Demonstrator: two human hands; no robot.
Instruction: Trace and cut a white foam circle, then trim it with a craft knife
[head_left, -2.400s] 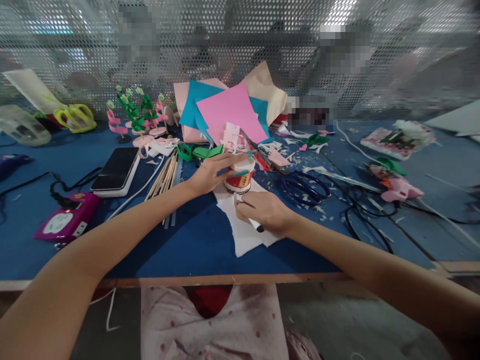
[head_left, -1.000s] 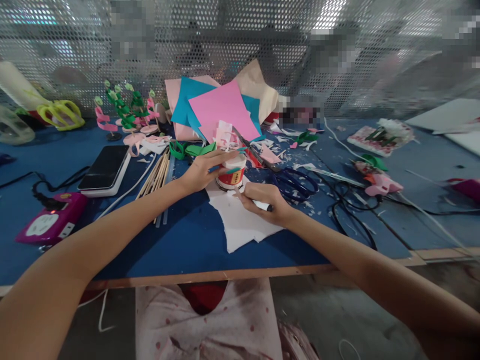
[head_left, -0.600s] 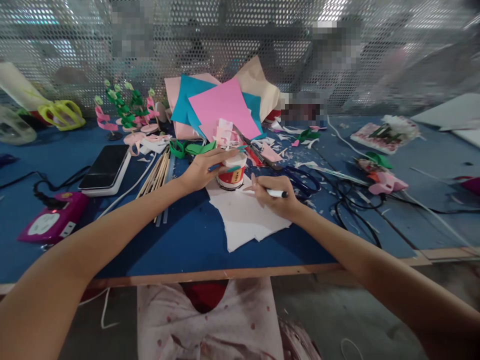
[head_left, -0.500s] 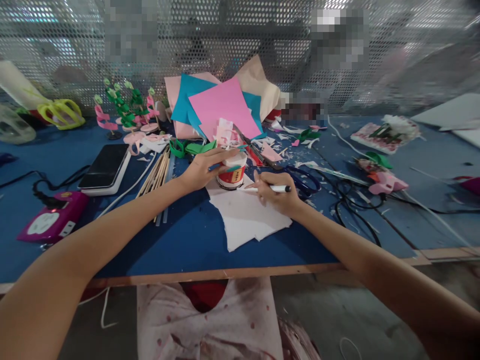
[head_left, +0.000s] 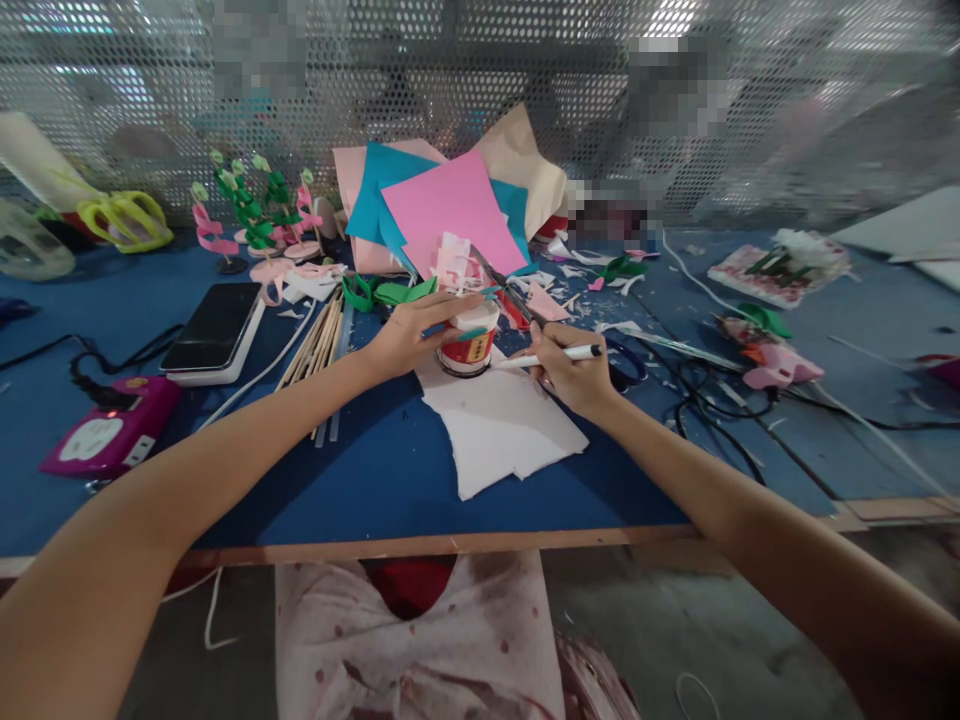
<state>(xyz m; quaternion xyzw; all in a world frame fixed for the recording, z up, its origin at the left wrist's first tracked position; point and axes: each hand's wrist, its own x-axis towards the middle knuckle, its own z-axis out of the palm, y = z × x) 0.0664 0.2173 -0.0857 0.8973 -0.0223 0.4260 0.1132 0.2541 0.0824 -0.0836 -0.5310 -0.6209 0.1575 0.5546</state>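
Observation:
A small red and white paper cup rests on the upper left part of a torn-edged white sheet. My left hand grips this cup from the left, with fingers across its white upper part. In my right hand is a white marker with a black end. The marker's tip meets the sheet close to the cup's lower right edge. A dark drawn line curves around the base of the cup. Just behind my right hand lie scissors with dark blue handles, partly hidden.
Coloured paper is piled behind the cup. Wooden sticks, a black and white device and a purple power adapter lie left. Small pink and green paper plants stand further back. Cables and paper scraps cover the right.
My right hand and the marker have moved slightly right and up along the cup's base. My left hand stays on the cup. The whole view has shifted slightly.

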